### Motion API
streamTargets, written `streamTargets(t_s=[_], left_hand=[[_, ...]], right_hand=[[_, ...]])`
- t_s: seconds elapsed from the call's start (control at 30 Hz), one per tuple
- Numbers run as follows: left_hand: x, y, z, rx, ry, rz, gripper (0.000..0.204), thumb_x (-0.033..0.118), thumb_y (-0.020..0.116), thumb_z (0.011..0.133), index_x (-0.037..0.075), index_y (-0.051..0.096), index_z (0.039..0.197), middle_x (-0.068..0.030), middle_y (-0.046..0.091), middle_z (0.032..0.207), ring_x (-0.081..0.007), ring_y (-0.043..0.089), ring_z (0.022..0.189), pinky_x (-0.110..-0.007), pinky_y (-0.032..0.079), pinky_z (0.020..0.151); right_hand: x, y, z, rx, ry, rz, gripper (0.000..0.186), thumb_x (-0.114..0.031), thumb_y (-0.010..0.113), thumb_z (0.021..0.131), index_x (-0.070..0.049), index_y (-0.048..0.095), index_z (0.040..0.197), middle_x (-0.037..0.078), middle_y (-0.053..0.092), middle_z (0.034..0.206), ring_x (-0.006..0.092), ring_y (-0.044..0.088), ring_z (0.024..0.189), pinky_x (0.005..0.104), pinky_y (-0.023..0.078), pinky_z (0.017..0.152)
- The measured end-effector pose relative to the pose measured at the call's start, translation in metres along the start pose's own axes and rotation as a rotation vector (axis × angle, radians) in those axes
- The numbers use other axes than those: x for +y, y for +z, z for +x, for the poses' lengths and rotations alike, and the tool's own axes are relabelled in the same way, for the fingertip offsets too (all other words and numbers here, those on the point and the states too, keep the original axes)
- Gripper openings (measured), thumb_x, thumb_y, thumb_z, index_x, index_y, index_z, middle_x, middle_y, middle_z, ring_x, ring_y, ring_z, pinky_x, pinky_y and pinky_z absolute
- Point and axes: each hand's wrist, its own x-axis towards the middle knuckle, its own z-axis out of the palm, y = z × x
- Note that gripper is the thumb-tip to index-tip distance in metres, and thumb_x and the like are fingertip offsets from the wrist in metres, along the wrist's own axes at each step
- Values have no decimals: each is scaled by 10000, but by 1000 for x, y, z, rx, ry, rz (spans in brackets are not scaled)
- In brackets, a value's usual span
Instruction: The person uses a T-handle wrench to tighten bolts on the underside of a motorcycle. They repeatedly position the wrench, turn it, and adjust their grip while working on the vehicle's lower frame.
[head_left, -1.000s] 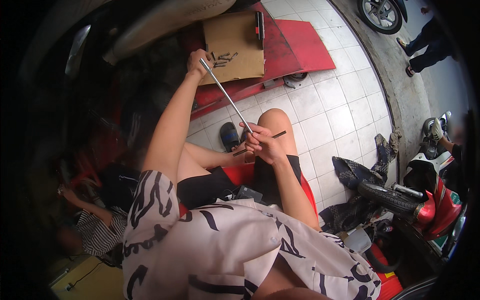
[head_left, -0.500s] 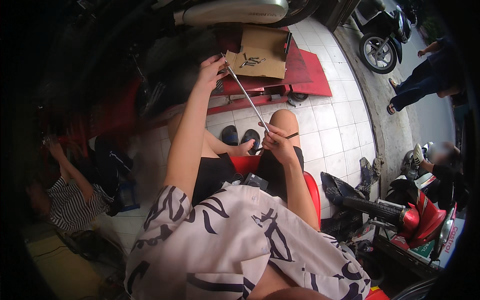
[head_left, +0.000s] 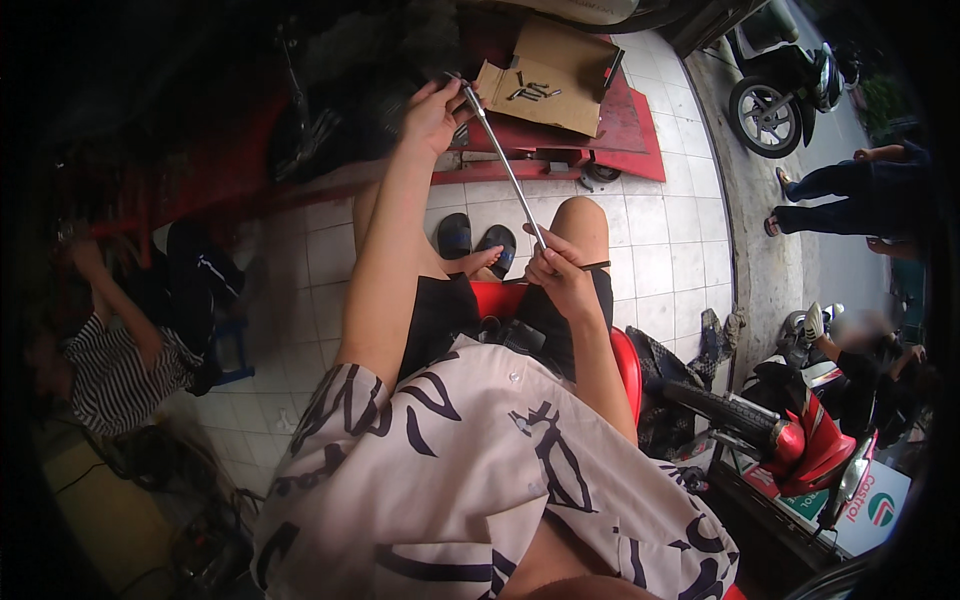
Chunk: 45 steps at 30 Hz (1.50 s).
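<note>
My left hand [head_left: 436, 118] has its fingers round the upper end of a long silver metal rod [head_left: 498, 150], close beside the cardboard box. My right hand [head_left: 555, 262] grips the rod's lower end, along with a thin black bar [head_left: 598, 266] that sticks out crosswise over my right thigh. An open cardboard box [head_left: 560, 55] holds several small dark bolts or metal pins [head_left: 532, 90] and rests on a red metal platform [head_left: 635, 140]. Below my hands are my legs, a red seat [head_left: 620, 360] and a pair of dark sandals [head_left: 453, 235].
A co-worker in a striped shirt [head_left: 130, 370] sits at left by a blue stool [head_left: 232, 352]. A person [head_left: 850, 215] stands at right near a parked scooter [head_left: 770, 110]. A red motorbike [head_left: 805, 445] and dark patterned cloth [head_left: 720, 330] lie lower right; another person [head_left: 870, 370] is behind.
My view has shifted, so the box appears higher and further right. My left hand's fingers have shifted their hold at the rod's upper end; my right hand still grips the lower end.
</note>
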Motion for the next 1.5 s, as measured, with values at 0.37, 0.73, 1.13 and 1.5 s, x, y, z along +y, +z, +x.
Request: streamTargets(t_s=[0.37,0.73,1.13,1.5], left_hand=[[14,-14,23,-94,-73,145,56,30,554,954,-10,587,973,-147,651,936,-280,685,898,-463,619,801],[31,-2,87,124,477,196,202,-12,587,921,-2,570,1121,-118,652,979,-211,688,838,-351,579,713],[78,2,117,184,410,291,250,203,684,895,136,669,1135,-4,680,877,-117,639,735,-286,476,625],[88,-24,120,10,337,326,303,140,602,941,151,602,1243,35,677,1023,-125,637,949,-285,464,721]], right_hand=[[-6,-1,26,-53,37,8,437,-93,453,980,88,424,1378,-47,282,704,73,290,593,241,293,590],[-14,76,105,-92,-87,-354,385,-82,455,998,55,441,1358,-26,349,739,87,353,644,255,347,636],[-30,117,157,-48,-201,-589,362,-44,415,985,68,467,1325,-16,383,699,83,358,593,251,378,606],[-6,93,167,106,-430,-816,435,-41,491,904,84,507,1321,63,568,708,94,496,619,259,441,600]])
